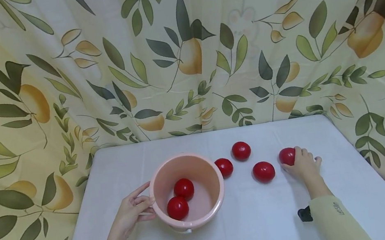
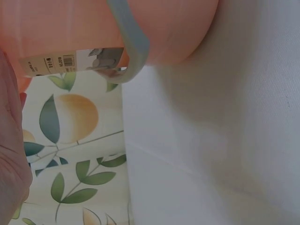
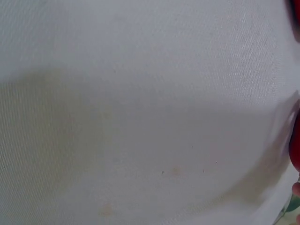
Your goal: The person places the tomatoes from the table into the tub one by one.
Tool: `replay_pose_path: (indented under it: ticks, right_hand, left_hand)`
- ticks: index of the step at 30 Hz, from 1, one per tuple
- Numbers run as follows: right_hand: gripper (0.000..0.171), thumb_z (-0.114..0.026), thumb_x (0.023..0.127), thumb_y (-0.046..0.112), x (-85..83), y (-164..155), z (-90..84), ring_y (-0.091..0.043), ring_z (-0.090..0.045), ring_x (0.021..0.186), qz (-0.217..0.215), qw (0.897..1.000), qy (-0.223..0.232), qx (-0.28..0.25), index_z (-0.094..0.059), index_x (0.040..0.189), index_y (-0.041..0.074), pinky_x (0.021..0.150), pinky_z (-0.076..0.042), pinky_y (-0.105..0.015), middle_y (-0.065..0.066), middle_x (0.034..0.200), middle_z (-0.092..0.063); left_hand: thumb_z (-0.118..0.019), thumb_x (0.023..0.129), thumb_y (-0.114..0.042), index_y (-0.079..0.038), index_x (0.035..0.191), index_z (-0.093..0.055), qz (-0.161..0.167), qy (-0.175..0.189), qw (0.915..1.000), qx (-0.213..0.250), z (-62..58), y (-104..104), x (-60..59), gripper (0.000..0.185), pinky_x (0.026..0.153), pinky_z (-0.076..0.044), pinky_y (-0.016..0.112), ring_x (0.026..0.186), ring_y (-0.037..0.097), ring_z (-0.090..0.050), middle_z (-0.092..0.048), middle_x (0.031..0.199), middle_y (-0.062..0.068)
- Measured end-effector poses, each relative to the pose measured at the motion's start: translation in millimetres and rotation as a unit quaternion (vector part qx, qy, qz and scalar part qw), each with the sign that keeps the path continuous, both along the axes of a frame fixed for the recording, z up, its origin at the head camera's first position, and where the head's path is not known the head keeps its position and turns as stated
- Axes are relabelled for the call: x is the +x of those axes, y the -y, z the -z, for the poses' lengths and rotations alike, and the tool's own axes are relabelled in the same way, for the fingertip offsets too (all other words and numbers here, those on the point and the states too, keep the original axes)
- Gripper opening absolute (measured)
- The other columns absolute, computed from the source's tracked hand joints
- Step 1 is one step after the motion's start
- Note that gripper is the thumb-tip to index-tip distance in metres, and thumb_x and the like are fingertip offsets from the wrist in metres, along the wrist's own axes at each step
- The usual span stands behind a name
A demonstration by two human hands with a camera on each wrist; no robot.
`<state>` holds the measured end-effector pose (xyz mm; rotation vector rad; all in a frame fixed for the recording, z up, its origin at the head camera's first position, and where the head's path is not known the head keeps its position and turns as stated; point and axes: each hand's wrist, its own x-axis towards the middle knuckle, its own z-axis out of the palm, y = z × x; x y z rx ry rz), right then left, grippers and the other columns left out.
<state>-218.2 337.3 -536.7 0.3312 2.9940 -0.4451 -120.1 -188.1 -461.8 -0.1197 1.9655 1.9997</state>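
Tomato (image 1: 287,156) sits clamped in the right grip (image 1: 305,166); left grip (image 1: 131,212), fingers apart, touches the bucket (image 1: 219,199).

Glossy red tomato (image 1: 287,156): rests on the white table (image 1: 260,226), apparently upright. Pink bucket (image 1: 200,172): stands upright, contains two red tomatoes (image 1: 181,198).

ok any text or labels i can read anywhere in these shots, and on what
Sticker on the bucket: a white label with small print and a box-shaped mark, too blurred to read.
Sleeve of the right arm: a small dark mark, too small to read.
Nothing else bears writing: the tomatoes, table and leaf-print curtain show none.
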Motion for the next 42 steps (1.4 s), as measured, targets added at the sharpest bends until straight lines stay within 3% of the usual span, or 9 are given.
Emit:
replay_pose_path:
  ticks: [4, 9, 20, 29, 33, 37, 42]
  right_hand:
    - [0.086, -0.072, 0.074, 0.031, -1.8, 0.4, -2.8, -0.053, -0.028, 0.112, -0.019, 1.000, -0.007, 0.011, -0.025, 0.130, -0.013, 0.092, -0.015, -0.071, -0.036, 0.120, -0.031]
    - [0.082, -0.072, 0.074, 0.031, -7.9, 5.8, -17.3, -0.052, -0.032, 0.109, -0.053, 0.998, -0.026, 0.035, -0.028, 0.129, -0.012, 0.091, -0.018, -0.070, -0.036, 0.118, -0.036]
    - [0.082, -0.077, 0.067, 0.031, -24.3, 47.2, -76.5, -0.048, -0.037, 0.109, -0.149, 0.983, -0.089, 0.063, -0.035, 0.127, -0.006, 0.090, -0.022, -0.068, -0.030, 0.116, -0.043]
    - [0.084, -0.080, 0.064, 0.031, -17.7, 106.9, -133.6, -0.041, -0.039, 0.115, -0.243, 0.954, -0.155, 0.084, -0.039, 0.130, 0.000, 0.094, -0.025, -0.064, -0.024, 0.123, -0.045]
    - [0.082, -0.079, 0.066, 0.036, -10.1, 135.6, -152.8, -0.038, -0.041, 0.116, -0.289, 0.936, -0.173, 0.099, -0.041, 0.130, 0.004, 0.096, -0.025, -0.062, -0.021, 0.124, -0.046]
    - [0.082, -0.078, 0.065, 0.040, -2.1, 160.5, -163.3, -0.034, -0.042, 0.116, -0.341, 0.911, -0.200, 0.115, -0.042, 0.130, 0.005, 0.097, -0.028, -0.059, -0.018, 0.125, -0.047]
    - [0.082, -0.079, 0.063, 0.043, 5.4, 187.9, -163.2, -0.030, -0.042, 0.115, -0.402, 0.883, -0.217, 0.109, -0.045, 0.129, 0.008, 0.098, -0.029, -0.054, -0.014, 0.124, -0.049]
  left_hand:
    - [-0.066, 0.083, -0.012, -0.007, 0.139, -0.036, -0.004, 0.003, 1.0000, 0.000, -0.3, -0.5, -1.0, 0.063, 0.067, -0.057, 0.035, 0.069, 0.019, -0.066, -0.066, 0.085, 0.010]
    - [-0.065, 0.084, -0.012, -0.004, 0.140, -0.033, 0.010, -0.006, 0.9999, 0.006, -0.9, -0.5, -1.1, 0.065, 0.067, -0.057, 0.035, 0.068, 0.017, -0.066, -0.065, 0.082, 0.004]
    - [-0.064, 0.085, -0.010, -0.005, 0.141, -0.032, 0.011, -0.001, 0.9999, 0.011, -1.0, -1.2, -0.8, 0.064, 0.067, -0.057, 0.035, 0.068, 0.016, -0.066, -0.065, 0.081, 0.001]
    - [-0.064, 0.085, -0.010, -0.005, 0.141, -0.032, 0.009, 0.001, 0.9999, 0.011, -2.1, -2.0, -0.8, 0.064, 0.066, -0.057, 0.035, 0.067, 0.015, -0.065, -0.065, 0.080, 0.001]
    - [-0.064, 0.085, -0.010, -0.005, 0.141, -0.033, 0.006, 0.000, 0.9999, 0.011, -2.0, -1.7, -1.0, 0.064, 0.066, -0.057, 0.034, 0.066, 0.015, -0.065, -0.065, 0.079, 0.000]
    - [-0.064, 0.085, -0.010, -0.005, 0.141, -0.033, 0.006, -0.001, 0.9999, 0.010, -1.6, -1.1, -0.8, 0.064, 0.066, -0.057, 0.034, 0.067, 0.015, -0.065, -0.065, 0.079, 0.000]
    - [-0.064, 0.085, -0.011, -0.005, 0.141, -0.032, 0.005, -0.001, 1.0000, 0.007, -2.0, -0.6, -0.2, 0.064, 0.066, -0.057, 0.034, 0.067, 0.015, -0.065, -0.065, 0.080, 0.000]
